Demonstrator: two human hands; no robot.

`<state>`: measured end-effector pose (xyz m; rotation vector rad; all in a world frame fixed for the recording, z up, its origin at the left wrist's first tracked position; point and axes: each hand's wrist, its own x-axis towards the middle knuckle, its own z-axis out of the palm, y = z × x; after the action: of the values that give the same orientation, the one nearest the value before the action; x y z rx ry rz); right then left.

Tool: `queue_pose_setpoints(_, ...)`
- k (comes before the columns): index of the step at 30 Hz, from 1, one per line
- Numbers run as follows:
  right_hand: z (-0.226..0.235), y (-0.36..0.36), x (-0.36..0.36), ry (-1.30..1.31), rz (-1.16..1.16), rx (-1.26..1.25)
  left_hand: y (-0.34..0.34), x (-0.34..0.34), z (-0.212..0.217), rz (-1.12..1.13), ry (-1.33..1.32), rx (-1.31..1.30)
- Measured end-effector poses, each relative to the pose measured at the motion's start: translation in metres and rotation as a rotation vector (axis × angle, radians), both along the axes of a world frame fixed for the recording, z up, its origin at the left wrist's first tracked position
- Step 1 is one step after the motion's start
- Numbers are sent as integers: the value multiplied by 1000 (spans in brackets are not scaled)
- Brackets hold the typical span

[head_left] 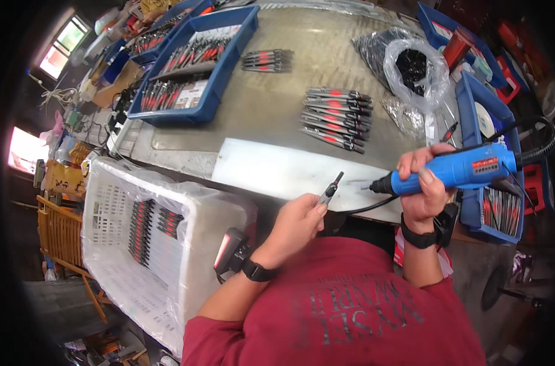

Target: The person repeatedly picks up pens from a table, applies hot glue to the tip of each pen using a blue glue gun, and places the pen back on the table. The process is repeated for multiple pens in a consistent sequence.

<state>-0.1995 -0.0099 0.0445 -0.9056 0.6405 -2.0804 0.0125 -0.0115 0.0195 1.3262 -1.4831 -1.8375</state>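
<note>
My left hand [297, 224] is closed around a slim grey tool with a black tip [330, 191], its tip pointing up and away from me; most of its body is hidden by the fingers. In my right hand [425, 192] lies a blue electric screwdriver [472, 168], its black nose turned left toward the slim tool but apart from it. Both hands hover over the near edge of a white board [277, 168]. Beyond the board, a stack of similar grey tools with red middles [336, 118] rests on the table, with a smaller group [266, 60] farther left.
A lined white crate [195, 244] on the left holds rows of tools. Blue trays with tools stand at the far left [213, 91] and right [514, 238]. A clear bag of black parts [433, 76] sits at the back right. The screwdriver's black cable [537, 122] loops right.
</note>
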Motion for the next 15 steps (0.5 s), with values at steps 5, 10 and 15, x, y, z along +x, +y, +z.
queue_pose_setpoints(5, 1, -2, 11, 30, 23, 15, 14, -1, -18, 47, -21, 169)
queue_pose_setpoints(10, 2, -7, 22, 49, 85, -7, 14, -8, -23, 144, 81, 225)
queue_pose_setpoints(15, 4, -7, 33, 66, 149, 13, 14, -8, -21, 157, 128, 280)
